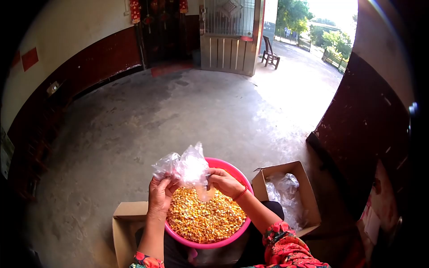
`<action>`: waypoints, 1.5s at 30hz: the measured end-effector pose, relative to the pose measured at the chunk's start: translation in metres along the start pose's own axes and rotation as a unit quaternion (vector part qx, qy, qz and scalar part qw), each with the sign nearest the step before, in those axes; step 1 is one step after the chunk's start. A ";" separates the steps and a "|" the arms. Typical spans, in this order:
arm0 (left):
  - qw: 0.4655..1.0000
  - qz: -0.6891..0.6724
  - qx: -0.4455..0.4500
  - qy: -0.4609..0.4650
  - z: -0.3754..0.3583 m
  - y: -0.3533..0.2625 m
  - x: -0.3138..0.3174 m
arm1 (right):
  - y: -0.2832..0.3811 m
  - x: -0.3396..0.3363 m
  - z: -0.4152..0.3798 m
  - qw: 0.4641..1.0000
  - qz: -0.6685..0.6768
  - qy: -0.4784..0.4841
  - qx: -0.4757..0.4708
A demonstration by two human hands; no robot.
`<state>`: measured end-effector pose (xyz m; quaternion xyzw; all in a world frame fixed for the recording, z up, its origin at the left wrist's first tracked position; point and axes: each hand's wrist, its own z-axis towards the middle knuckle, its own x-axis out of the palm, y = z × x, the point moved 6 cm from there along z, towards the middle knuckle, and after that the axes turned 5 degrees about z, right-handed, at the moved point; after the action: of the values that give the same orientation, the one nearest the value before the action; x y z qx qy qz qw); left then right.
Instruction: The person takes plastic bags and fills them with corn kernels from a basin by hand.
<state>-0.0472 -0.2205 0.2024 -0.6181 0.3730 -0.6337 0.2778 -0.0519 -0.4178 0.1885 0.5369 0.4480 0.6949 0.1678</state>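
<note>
I see both hands raised over the pink basin, which sits on my lap heaped with loose corn kernels. Between them hangs a small clear plastic bag, crumpled at the top, with what looks like a few kernels in its lower corner just above the pile. My left hand has its fingers pinched together on the bag's left edge; my right hand has its fingers closed on the right edge near the mouth. I judge the film thin, limp and slippery, nearly weightless now, and likely to sag and slide once loaded. The rim is the place to hold it, one pinch on each side, to keep the mouth spread. A cardboard box holding more clear plastic stands to the right on the concrete floor; another box stands to the left.
</note>
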 end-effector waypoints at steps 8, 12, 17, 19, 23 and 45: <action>0.999 -0.034 -0.020 0.018 -0.014 0.011 0.024 | 0.029 -0.018 -0.012 0.985 -0.107 -0.090 -0.101; 0.997 0.071 0.005 0.032 -0.011 0.019 0.029 | 0.058 0.030 -0.030 0.960 -0.221 -0.042 -0.166; 0.997 0.016 -0.023 0.067 -0.020 0.021 0.044 | 0.034 0.038 -0.026 0.882 -0.439 -0.017 -0.169; 0.995 -0.084 -0.049 0.038 -0.017 0.018 0.035 | 0.023 0.016 -0.019 0.972 -0.178 -0.004 -0.153; 0.999 -0.004 -0.040 -0.037 -0.011 -0.001 0.023 | 0.042 -0.006 -0.025 0.993 -0.070 -0.053 -0.085; 0.934 0.302 0.188 -0.045 -0.012 -0.016 0.021 | 0.049 0.000 -0.026 0.766 -0.618 -0.131 -0.123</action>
<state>-0.0594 -0.2269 0.2280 -0.4410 0.4035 -0.5496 0.5836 -0.0629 -0.4558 0.2271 0.2048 0.5669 0.4133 0.6826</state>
